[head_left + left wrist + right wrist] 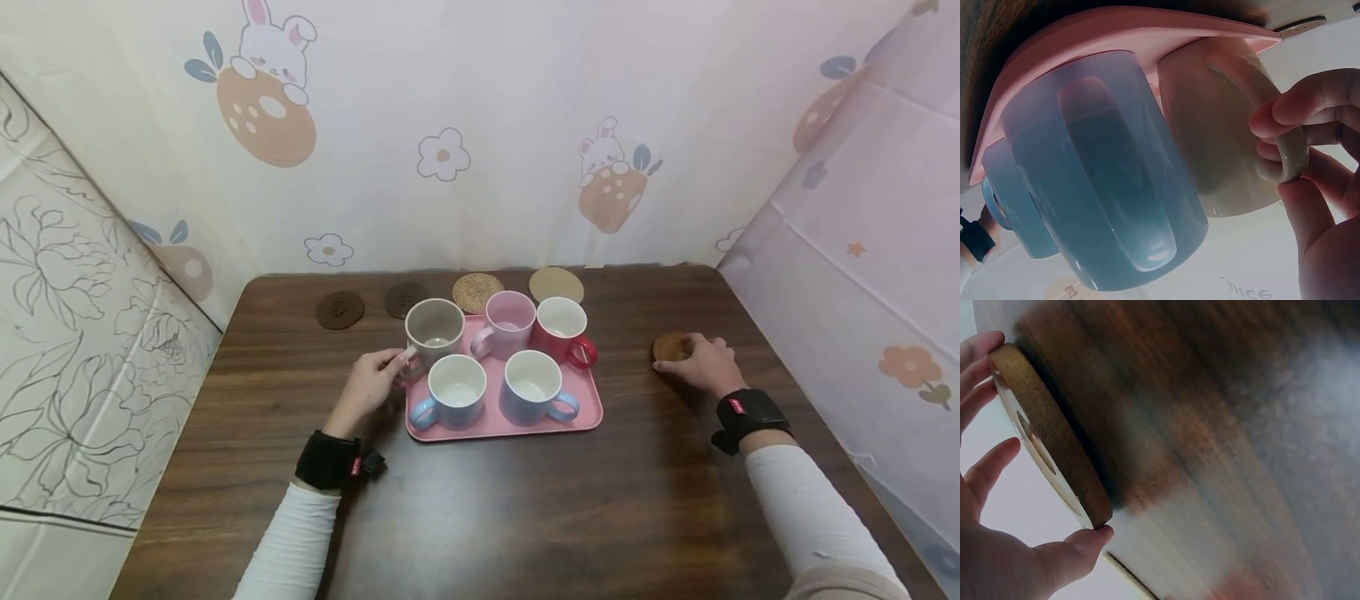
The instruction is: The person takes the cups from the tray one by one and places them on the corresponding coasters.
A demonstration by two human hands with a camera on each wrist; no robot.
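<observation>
Beige ceramic mug [434, 331], standing at the back-left corner of the flat pink plastic tray [525, 423], its handle turned toward the left hand [369, 386]. The left forearm, in a white sleeve with a black wrist strap, reaches forward over the dark wood-grain table [480, 517]; in the left wrist view the fingers [1300, 112] curl over the mug's handle [1291, 156] and the thumb presses it from below, so this hand grasps the handle. Just right of that hand, on the tray, stands a pale blue ceramic mug [457, 391], touching or nearly touching the beige one; beyond it are a second pale blue mug [531, 386], a pink mug [509, 322] and a red mug with white interior [562, 329]. The tray's left edge lies directly under the left hand, with bare tabletop to that hand's left and toward the person. The right arm extends to the right half of the table, well apart from the tray; the right hand [701, 364] pinches a round cork coaster [671, 347] by its rim between fingertips [979, 350] and thumb, the coaster lying on the wood. Beyond both hands, along the table's far edge, lie two dark brown round coasters [340, 309], a woven straw coaster [476, 292] and a plain tan coaster [556, 284].
</observation>
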